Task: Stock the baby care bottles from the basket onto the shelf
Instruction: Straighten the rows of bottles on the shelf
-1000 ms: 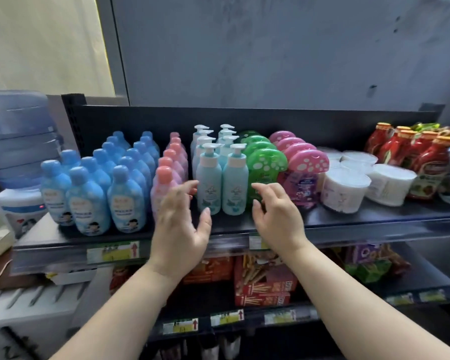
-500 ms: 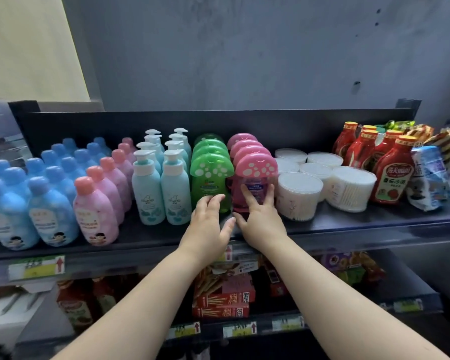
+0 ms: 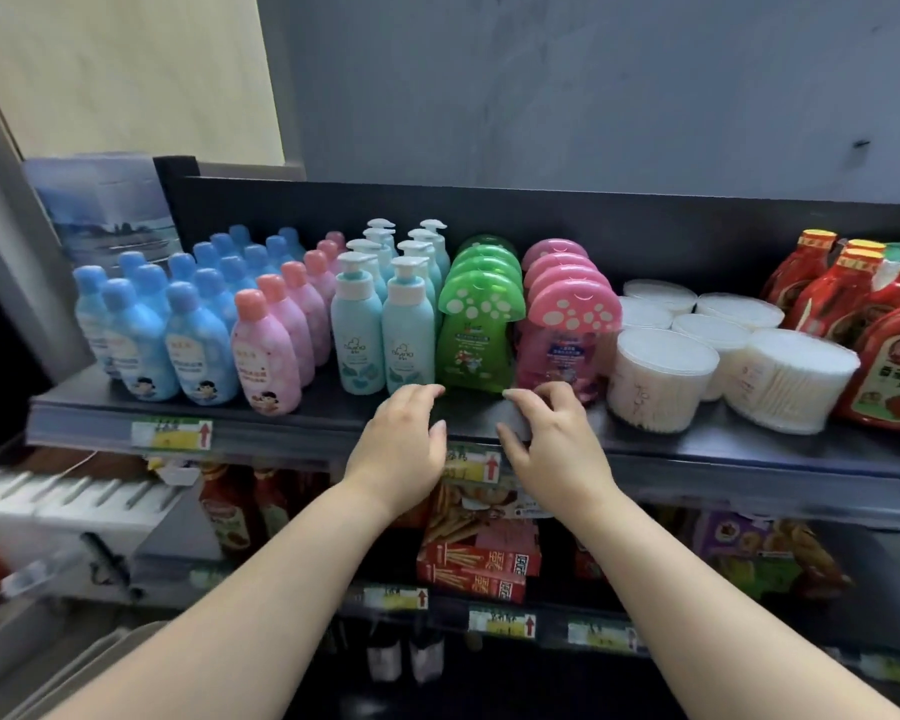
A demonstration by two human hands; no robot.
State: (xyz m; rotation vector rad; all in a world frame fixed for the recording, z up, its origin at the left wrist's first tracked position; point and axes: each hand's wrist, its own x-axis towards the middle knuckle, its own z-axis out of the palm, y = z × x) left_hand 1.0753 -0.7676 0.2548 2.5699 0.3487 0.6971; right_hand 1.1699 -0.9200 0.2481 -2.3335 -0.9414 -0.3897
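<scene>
I see my left hand (image 3: 404, 439) and right hand (image 3: 552, 439) loosely curled and empty at the shelf (image 3: 333, 415) edge, just before the front green bottle (image 3: 471, 350) and pink bottle (image 3: 559, 350).

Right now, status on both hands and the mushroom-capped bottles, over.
Left hand and right hand empty, fingers curled at shelf edge. Green mushroom-capped bottle and pink mushroom-capped bottle upright, front of rows. Nothing blocking.

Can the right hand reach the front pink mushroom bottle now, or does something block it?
Probably yes. The right hand is empty, just below the front pink mushroom bottle at the shelf edge, with nothing between them.
</scene>
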